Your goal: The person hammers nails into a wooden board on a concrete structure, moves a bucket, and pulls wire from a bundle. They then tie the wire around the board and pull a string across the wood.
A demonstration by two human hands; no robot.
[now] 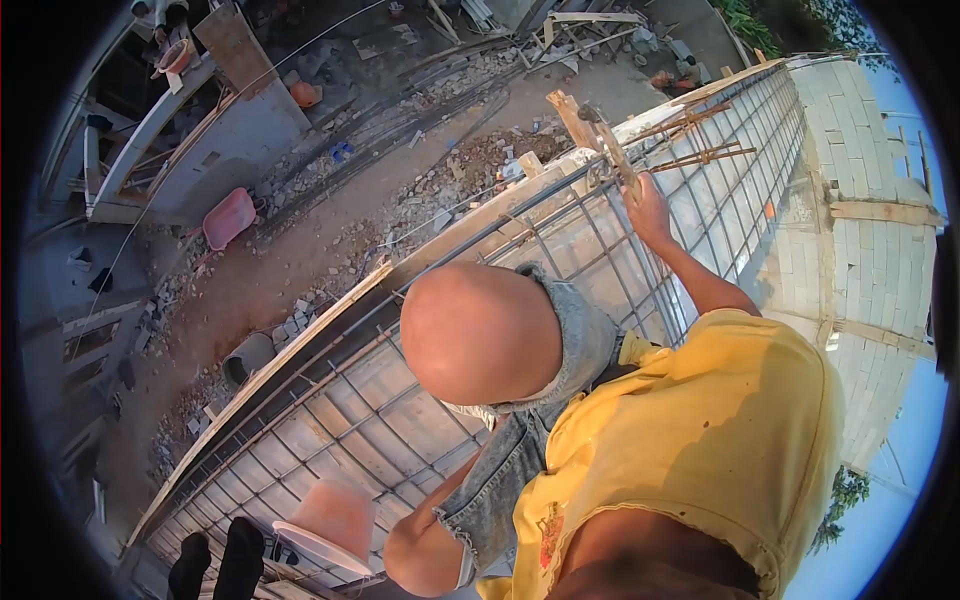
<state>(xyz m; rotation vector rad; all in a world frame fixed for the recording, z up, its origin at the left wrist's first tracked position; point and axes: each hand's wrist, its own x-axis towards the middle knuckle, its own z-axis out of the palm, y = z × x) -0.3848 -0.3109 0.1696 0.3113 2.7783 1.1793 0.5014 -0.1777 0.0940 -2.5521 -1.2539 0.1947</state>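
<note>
My right hand point(647, 210) is wrapped round the wooden handle of a hammer point(617, 152), held out over the edge of a rebar grid point(590, 235). The hammer's dark head is up against a short upright wooden stake point(573, 120) on the formwork edge board point(455, 232). My left hand does not show. My bent knee point(480, 335) in rolled-up jeans point(585, 325) hides part of the grid in the middle. A second knee point(425, 560) lies lower down, beside an orange-pink bucket point(335, 515) standing on the bars.
Beyond the edge board lies a lower dirt yard with rubble point(470, 170) and a pink wheelbarrow point(229, 218). A pale block wall point(865, 140) rises at right. Rusty bars point(705, 155) lie across the grid. A person point(165, 20) is at far upper left.
</note>
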